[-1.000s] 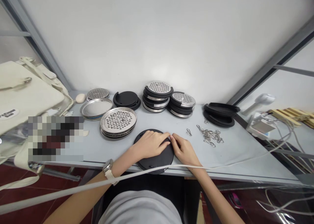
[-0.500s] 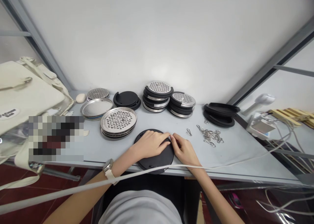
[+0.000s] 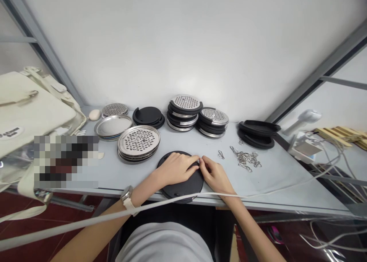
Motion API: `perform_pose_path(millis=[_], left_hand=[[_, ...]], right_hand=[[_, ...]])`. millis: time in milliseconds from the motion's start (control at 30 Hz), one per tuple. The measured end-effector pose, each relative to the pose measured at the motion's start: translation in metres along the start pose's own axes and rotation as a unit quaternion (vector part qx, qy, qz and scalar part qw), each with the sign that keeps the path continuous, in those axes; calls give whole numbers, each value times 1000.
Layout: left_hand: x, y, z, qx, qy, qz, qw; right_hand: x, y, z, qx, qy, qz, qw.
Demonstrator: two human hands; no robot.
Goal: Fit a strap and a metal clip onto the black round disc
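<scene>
Grater holder (image 3: 195, 182), black and round, at the tabletop's (image 3: 275, 172) near edge: laid the left hand (image 3: 177, 168) half open on top, maybe to stop any sliding. Bent the right hand (image 3: 215, 174) in, with fingertips close together at the far right rim, maybe for steadiness; could not tell the grip. Saw almost no change from the earlier frame.

Head-worn camera, close above near edge of table (image 3: 286, 170), facing forward, down, toward wall (image 3: 183, 32).
</scene>
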State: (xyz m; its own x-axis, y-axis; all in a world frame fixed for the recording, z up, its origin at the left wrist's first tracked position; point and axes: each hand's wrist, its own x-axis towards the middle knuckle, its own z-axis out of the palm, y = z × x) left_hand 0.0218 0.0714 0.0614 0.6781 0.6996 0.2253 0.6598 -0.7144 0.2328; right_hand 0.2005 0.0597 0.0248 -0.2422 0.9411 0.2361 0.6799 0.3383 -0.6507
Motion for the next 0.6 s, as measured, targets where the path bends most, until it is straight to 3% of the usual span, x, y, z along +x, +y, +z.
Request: perform_pose_path(millis=[600], left_hand=[[0,1,0,5,0,1,1000]], right_hand=[[-1,-2,-1,0,-4,9,1000]])
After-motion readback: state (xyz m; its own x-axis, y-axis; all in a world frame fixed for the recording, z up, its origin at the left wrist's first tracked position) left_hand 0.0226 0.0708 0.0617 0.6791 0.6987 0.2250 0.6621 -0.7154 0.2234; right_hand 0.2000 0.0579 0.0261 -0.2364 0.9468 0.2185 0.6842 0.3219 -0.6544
